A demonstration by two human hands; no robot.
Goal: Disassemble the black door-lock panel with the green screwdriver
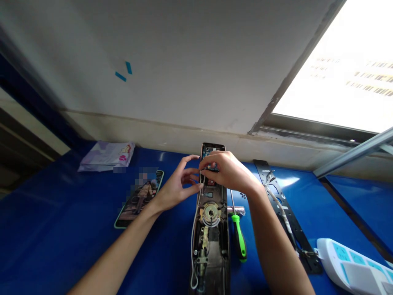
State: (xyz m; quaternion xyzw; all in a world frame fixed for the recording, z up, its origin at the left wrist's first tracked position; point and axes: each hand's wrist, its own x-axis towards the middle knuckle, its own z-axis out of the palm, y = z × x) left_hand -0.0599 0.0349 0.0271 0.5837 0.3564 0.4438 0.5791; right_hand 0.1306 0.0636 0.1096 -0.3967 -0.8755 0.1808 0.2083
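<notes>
A long dark electronic door lock body (211, 250) lies on the blue table with its inside facing up, showing a round metal spindle part and a circuit board near the far end. A thin white cable (193, 241) runs along its left side. My right hand (229, 170) reaches over the far end, thumb and forefinger pinched on the cable near the board. At the lock's left edge is my left hand (178, 184), its fingers apart and partly curled, with the thumb tip touching the edge. A green-and-black screwdriver (238, 237) lies right of the lock.
A phone (141, 196) with a lit screen lies to the left, behind it a purple-and-white packet (107, 155). On the right are a black perforated metal plate (287, 217) with cables and a white power strip (350, 262). A shiny cylinder (238, 210) and small screws (242, 196) lie near the screwdriver.
</notes>
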